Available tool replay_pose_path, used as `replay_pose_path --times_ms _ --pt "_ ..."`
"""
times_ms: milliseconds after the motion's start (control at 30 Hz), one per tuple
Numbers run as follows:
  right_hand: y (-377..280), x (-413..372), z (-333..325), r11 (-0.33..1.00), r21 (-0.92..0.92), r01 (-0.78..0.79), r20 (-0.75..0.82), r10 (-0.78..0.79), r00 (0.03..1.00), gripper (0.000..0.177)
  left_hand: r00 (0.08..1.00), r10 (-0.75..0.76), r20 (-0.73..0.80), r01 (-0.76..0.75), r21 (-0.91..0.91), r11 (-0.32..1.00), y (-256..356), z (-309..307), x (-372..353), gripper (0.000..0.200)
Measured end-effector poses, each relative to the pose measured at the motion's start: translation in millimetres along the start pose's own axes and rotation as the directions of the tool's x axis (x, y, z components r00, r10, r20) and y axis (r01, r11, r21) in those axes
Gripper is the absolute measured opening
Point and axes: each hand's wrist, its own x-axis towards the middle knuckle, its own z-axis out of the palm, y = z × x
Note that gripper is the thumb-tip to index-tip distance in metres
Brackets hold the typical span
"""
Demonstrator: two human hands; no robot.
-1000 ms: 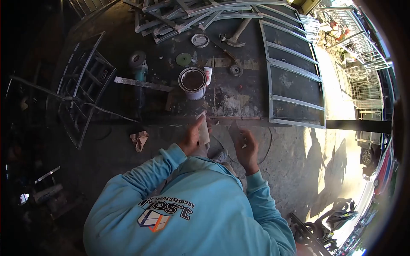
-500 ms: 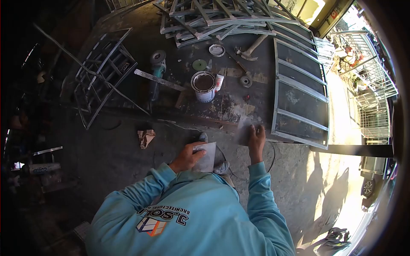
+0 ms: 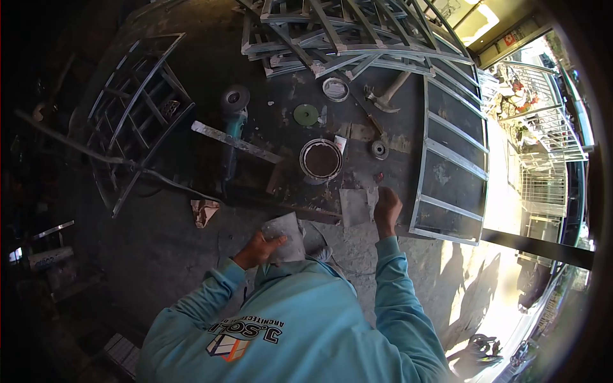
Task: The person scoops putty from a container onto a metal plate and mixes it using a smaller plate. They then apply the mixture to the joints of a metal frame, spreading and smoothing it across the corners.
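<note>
Low in front of my body, my left hand [image 3: 257, 249] grips a flat grey plate [image 3: 285, 233], its thumb lying across the face. My right hand [image 3: 387, 209] is closed at the right edge of a thin grey square sheet [image 3: 356, 207], over the front edge of the worktable [image 3: 300, 203]; its fingertips are partly hidden. Just beyond that sheet stands an open can [image 3: 321, 159] of brown paste. Against the can's right side is a small white and red tube [image 3: 340, 144].
An angle grinder [image 3: 234, 121], metal strip [image 3: 236, 142], green disc [image 3: 306, 115], round lid [image 3: 335, 89], hammer [image 3: 387, 96] and grinding disc [image 3: 379, 150] lie on the table. Metal frames [image 3: 357, 48] are stacked behind; another frame [image 3: 454, 159] lies right. Crumpled brown paper [image 3: 204, 212] is on the floor.
My left hand and its plate have shifted left and slightly down, the plate tilting. The right hand's sheet, blurred before, now shows sharply, slightly lower. The head view has moved.
</note>
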Motion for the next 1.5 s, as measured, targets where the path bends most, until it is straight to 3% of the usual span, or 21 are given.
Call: replay_pose_path --times_ms 33,133,200,233,300,333,367,400,433,600,667,767,867,933,1000,1067,1100,1167,1233,1300,1500 --pt "-12 3 0 1.000 -0.020 -0.013 -0.001 0.012 1.000 0.025 1.000 -0.013 0.018 0.013 -0.006 1.000 2 -14 8 0.025" --pt "-55 21 -7 0.972 0.008 -0.233 0.145 0.230 0.962 0.021 0.949 0.307 -0.075 -0.287 0.203 0.936 7 -48 35 0.024" --pt "-97 34 -7 0.944 -0.077 0.322 0.168 -0.306 0.937 0.034 0.983 0.129 -0.134 -0.098 0.214 0.972 16 -69 35 0.024" --pt "-139 40 -11 0.936 0.006 0.352 0.158 -0.348 0.924 0.037 0.979 0.125 -0.162 -0.090 0.207 0.974 -1 -86 40 0.024" --pt "-206 37 -8 0.875 0.287 0.390 0.171 -0.448 0.878 0.044 0.789 0.589 0.176 -0.515 0.714 0.475 -51 -115 57 0.027" --pt "-228 33 7 0.807 0.379 0.453 0.199 -0.549 0.812 0.042 0.784 0.574 0.236 -0.551 0.691 0.468 -46 -109 55 0.027" --pt "-248 33 24 0.737 0.425 0.526 0.217 -0.647 0.731 0.038 0.908 0.419 0.019 -0.387 0.421 0.820 -32 -98 48 0.026" --pt "-267 30 49 0.725 0.504 0.470 0.239 -0.639 0.731 0.038 0.985 0.142 -0.102 -0.137 0.061 0.989 -20 -88 45 0.026" --pt "-274 31 86 0.724 0.545 0.422 0.262 -0.625 0.735 0.039 0.987 0.135 -0.086 -0.130 0.067 0.989 -19 -85 43 0.027" --pt "-287 40 197 0.952 0.069 0.298 0.398 -0.300 0.867 0.055 0.993 0.106 -0.042 -0.099 0.146 0.984 -26 -92 24 0.026" --pt "-289 46 196 0.980 0.197 0.037 0.735 -0.172 0.655 0.051 0.992 0.095 -0.078 -0.080 0.177 0.981 -27 -94 15 0.025" --pt "-283 36 201 0.926 0.288 0.243 0.613 -0.374 0.697 0.046 0.988 0.115 -0.102 -0.101 0.131 0.986 -28 -91 7 0.023" --pt "-291 23 140 0.801 0.571 0.180 0.484 -0.505 0.714 0.043 0.982 0.114 -0.149 -0.097 0.116 0.989 -31 -88 4 0.023" --pt "-282 19 84 0.687 0.717 0.116 0.405 -0.547 0.733 0.047 0.961 0.276 0.001 -0.252 0.407 0.878 -50 -97 9 0.021" --pt "-271 23 7 0.726 0.679 0.113 0.432 -0.519 0.738 0.044 0.971 0.239 -0.003 -0.206 0.498 0.842 -40 -86 3 0.018" --pt "-241 32 -47 0.805 0.539 0.247 0.376 -0.492 0.785 0.046 0.984 0.178 0.010 -0.178 0.097 0.979 -14 -52 -13 0.021" --pt "-233 37 -80 0.900 0.373 0.225 0.488 -0.396 0.778 0.047 0.982 0.186 -0.038 -0.183 0.078 0.980 -5 -42 -21 0.021" --pt "-218 49 -126 0.919 0.276 0.280 0.529 -0.389 0.755 0.045 0.949 0.314 -0.003 -0.294 0.346 0.891 7 -28 -29 0.025" --pt "-210 55 -145 0.915 0.240 0.323 0.517 -0.402 0.756 0.043 0.943 0.333 -0.012 -0.314 0.301 0.900 -3 -29 -22 0.024" --pt "-213 64 -153 0.716 -0.266 0.645 0.572 -0.421 0.704 0.032 0.938 0.345 0.005 -0.335 0.259 0.906 -9 -29 -12 0.024" --pt "-223 83 -59 0.394 -0.353 0.849 0.568 -0.630 0.529 0.011 0.929 0.361 -0.080 -0.353 0.092 0.931 6 -20 5 0.018"
